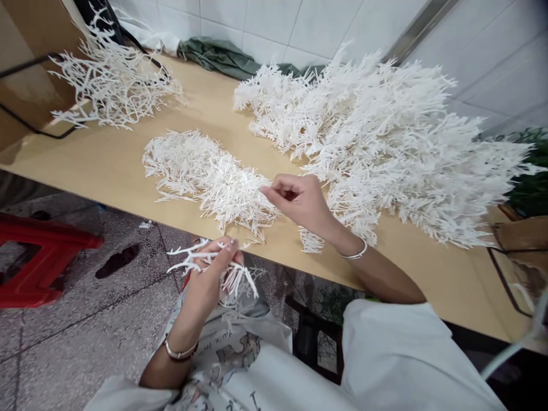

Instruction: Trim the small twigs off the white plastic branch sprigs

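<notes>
White branched plastic sprigs (188, 260) lie across my left hand (214, 262), which is closed around them above my lap, just off the table's front edge. The ends of several thin stems (240, 281) hang out on its right side. My right hand (295, 200) hovers at the right end of a low heap of small white sprigs (188, 162). Its thumb and forefinger are pinched together; whether a small piece sits between the tips is hidden. A big mound of bushy white sprigs (385, 131) lies beyond and to the right of it.
On the tan table (115, 165), a looser tangle of white branches (120, 85) stands at the back left by a black wire frame (38, 63). Dark green cloth (218, 54) runs along the tiled wall. A red stool (43, 257) and a dark slipper (117, 261) are on the floor.
</notes>
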